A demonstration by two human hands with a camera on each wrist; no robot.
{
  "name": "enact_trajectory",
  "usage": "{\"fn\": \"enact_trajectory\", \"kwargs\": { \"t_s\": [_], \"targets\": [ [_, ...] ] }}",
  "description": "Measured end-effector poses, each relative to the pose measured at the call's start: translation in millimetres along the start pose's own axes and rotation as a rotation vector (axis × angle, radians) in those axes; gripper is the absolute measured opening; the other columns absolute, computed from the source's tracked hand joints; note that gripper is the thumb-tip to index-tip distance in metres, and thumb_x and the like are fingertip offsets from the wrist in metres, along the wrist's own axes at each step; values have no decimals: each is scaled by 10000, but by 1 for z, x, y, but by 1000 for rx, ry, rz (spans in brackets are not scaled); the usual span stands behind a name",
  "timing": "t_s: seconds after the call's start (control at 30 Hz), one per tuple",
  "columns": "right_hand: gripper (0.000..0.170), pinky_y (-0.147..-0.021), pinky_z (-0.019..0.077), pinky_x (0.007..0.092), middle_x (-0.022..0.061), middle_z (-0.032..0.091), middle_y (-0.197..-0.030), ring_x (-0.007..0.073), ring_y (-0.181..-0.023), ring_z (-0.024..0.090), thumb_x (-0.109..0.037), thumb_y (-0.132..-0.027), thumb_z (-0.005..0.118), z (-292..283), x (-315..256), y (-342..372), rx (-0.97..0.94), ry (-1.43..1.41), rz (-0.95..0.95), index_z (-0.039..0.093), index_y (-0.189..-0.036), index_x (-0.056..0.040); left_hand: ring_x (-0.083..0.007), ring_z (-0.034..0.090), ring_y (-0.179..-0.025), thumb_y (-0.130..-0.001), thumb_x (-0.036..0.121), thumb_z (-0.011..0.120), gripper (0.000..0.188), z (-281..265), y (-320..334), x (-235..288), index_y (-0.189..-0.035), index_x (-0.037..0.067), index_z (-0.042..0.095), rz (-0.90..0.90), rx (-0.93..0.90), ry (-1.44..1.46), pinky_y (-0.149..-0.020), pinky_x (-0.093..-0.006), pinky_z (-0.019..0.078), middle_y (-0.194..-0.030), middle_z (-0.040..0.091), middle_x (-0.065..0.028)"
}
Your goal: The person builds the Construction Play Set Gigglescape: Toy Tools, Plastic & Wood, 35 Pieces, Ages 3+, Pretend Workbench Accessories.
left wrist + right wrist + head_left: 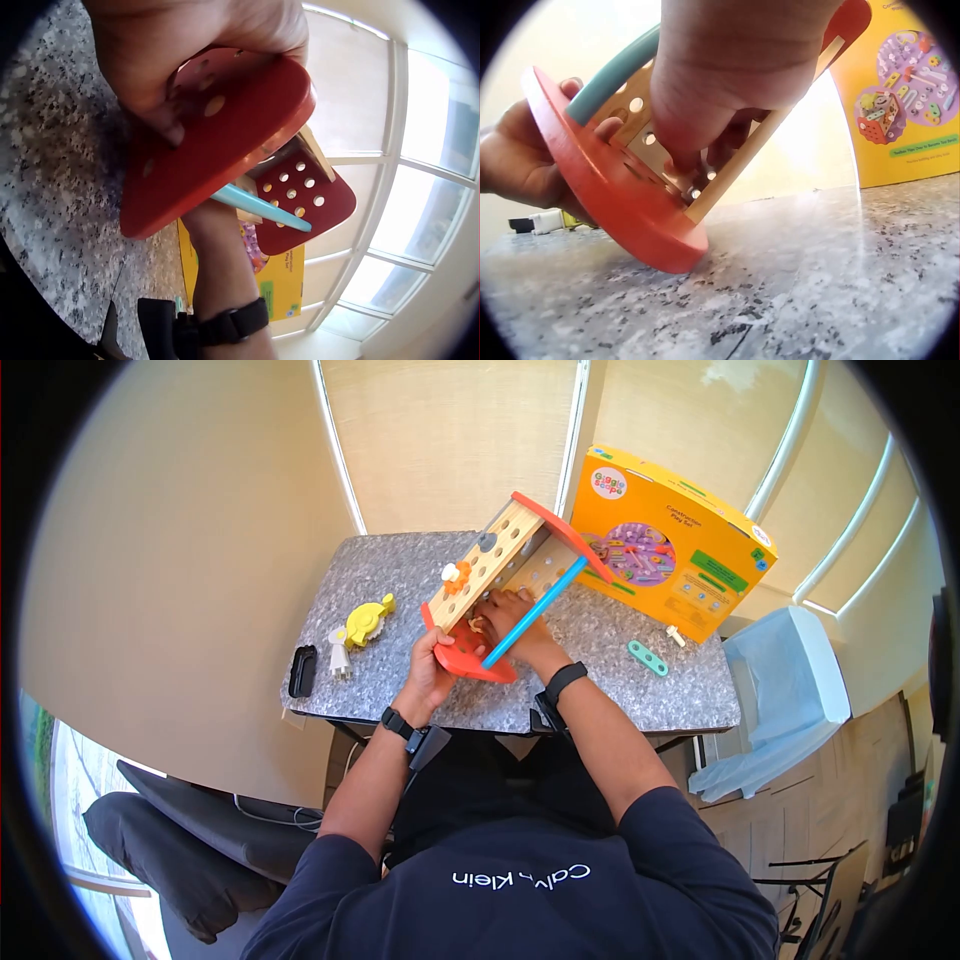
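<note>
A toy toolbox (540, 568) with perforated wooden sides, red end panels and a blue rod handle (535, 612) is tilted over the table. My left hand (430, 672) grips its near red end panel (225, 142), thumb on one face. From the open side, my right hand (515, 622) reaches inside, beneath the rod in the head view. Its bent fingers (682, 154) pinch a small pale wooden piece (677, 182) close to the red panel; the hand partly hides it. On the upper wooden side sit an orange toy nut (457, 579) with a white screw head and a grey round piece (487, 542).
Left on the speckled table (345, 575) lie a yellow toy piece (367, 622), a white toy piece (340, 657) and a black tray (302, 671). To the right are a teal strip (648, 658), a cream screw (676, 635) and an upright yellow box (690, 510).
</note>
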State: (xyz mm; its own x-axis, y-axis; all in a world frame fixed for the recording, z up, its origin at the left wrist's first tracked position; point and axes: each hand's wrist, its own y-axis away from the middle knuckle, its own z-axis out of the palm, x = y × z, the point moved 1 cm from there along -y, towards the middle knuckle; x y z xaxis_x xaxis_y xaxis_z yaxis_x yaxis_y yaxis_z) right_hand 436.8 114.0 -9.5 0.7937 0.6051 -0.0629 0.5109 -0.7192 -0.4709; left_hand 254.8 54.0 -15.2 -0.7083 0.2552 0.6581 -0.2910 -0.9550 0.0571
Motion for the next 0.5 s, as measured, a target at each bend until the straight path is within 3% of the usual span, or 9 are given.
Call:
{"fn": "enact_trajectory", "kwargs": {
  "t_s": [0.2,0.5],
  "targets": [
    [171,-925,396,414,73,645,-1014,249,-1030,630,-208,-837,686,-1,-3,-1,121,-62,-51,718,-1000,-167,-331,571,-1240,-815,129,543,636,-10,-9,-2,-1428,-7,446,-9,-59,1,-1041,-486,531,-1381,554,-170],
    [254,-900,406,419,67,644,-1000,245,-1032,633,-198,-835,677,13,8,-4,26,9,-110,684,-1086,-161,-326,578,-1231,-808,104,535,610,-4,-4,1,-1405,-4,468,-7,18,7,-1023,-496,542,-1357,577,-170]
  ]
}}
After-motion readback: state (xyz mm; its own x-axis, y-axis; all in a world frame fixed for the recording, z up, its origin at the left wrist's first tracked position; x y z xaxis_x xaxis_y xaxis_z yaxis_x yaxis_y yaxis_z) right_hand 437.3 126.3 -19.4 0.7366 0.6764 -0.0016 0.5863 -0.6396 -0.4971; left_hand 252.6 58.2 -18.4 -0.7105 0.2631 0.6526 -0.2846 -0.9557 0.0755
